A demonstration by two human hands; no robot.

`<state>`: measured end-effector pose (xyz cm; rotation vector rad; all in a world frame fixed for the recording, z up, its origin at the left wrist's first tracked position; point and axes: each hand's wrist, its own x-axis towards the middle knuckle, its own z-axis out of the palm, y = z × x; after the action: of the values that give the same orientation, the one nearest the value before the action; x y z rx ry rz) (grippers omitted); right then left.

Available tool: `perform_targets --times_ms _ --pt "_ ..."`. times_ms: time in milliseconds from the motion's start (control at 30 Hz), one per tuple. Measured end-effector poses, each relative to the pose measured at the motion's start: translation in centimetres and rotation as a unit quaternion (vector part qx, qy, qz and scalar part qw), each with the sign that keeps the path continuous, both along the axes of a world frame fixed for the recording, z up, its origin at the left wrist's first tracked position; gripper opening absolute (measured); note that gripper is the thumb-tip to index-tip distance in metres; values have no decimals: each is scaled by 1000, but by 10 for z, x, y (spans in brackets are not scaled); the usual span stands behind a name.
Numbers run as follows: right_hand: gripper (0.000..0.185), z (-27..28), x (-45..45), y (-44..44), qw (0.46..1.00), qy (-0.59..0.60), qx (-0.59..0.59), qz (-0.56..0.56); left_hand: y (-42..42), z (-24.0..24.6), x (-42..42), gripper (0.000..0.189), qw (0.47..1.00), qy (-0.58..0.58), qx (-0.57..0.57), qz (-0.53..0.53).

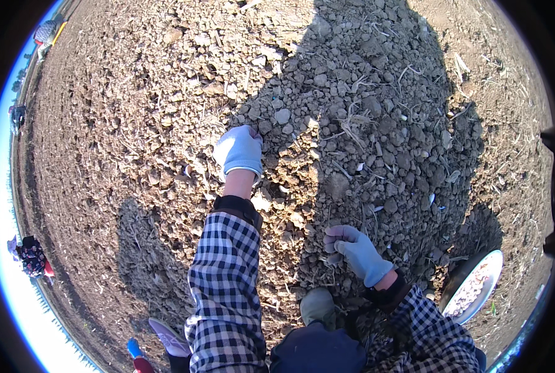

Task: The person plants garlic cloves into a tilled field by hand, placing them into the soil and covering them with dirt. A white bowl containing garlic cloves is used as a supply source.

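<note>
My left hand (239, 150), in a pale work glove, reaches down to the cloddy soil (165, 116), and its fingertips are hidden behind the back of the hand. My right hand (359, 252), gloved the same way, is low over the shaded ground with fingers curled and the thumb close to them. Whether either hand holds anything cannot be made out. A pale clove (283, 189), perhaps garlic, lies in the soil just below my left wrist. More small pale pieces, such as one clove (360, 166) and another (431, 199), are scattered on the shaded clods.
A tilted metal basin (497, 275) of pinkish-white cloves stands at lower right. An olive shoe (318, 305) is near my right hand, a purple shoe (170, 338) at lower left. Beside that, another person's blue-gloved hand (134, 347) shows. Other people (33, 259) are along the left.
</note>
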<state>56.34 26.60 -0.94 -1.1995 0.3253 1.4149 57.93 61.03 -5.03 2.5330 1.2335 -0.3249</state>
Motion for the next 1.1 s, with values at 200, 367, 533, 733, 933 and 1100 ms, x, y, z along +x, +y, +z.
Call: perform_targets --times_ms 200,367,533,733,933,1100 --pt "40 5 6 4 1000 -1 9 2 -2 11 34 25 977 203 64 11" --pt "36 15 15 0 1000 -21 15 -4 -3 3 30 28 987 141 69 19" --pt "39 13 19 -20 999 -2 34 -28 30 14 -18 27 966 -154 -191 80" --pt "31 4 9 -39 999 12 21 -28 10 0 -50 17 974 -176 -55 -132" --pt "27 10 30 -31 992 64 56 -88 0 -7 -31 20 990 -95 18 -101" --pt "25 16 89 6 995 6 67 -75 -46 -15 -60 34 929 -323 164 70"
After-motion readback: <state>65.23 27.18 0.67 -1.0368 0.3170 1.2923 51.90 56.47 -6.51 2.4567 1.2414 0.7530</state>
